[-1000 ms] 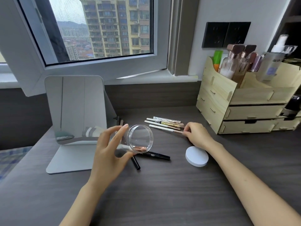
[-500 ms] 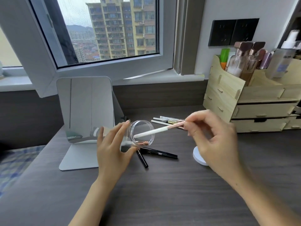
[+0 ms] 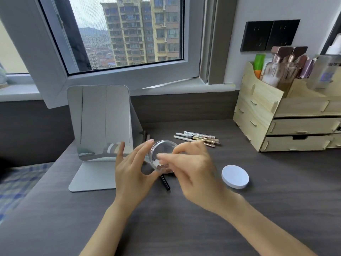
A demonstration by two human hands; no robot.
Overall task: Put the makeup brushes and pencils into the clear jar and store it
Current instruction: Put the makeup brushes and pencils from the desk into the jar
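My left hand [image 3: 132,169] holds the clear jar [image 3: 163,149] tilted on its side above the desk, mouth facing right. My right hand [image 3: 193,169] is blurred at the jar's mouth, fingers pinched on a white pencil [image 3: 163,156] whose tip is inside the jar. Several brushes and pencils [image 3: 197,139] lie in a row on the desk behind my hands. A black pencil [image 3: 165,183] lies below the jar, partly hidden by my hands. The jar's white round lid [image 3: 235,176] lies flat to the right.
A standing mirror [image 3: 99,119] is at the left, with dark brush handles [image 3: 145,136] beside it. A wooden drawer organizer [image 3: 267,115] holding bottles stands at the back right. An open window sash juts over the sill behind the mirror.
My right hand picked a white pencil off the row, carried it left and pushed it into the jar's mouth. My left hand kept the jar tilted in place.
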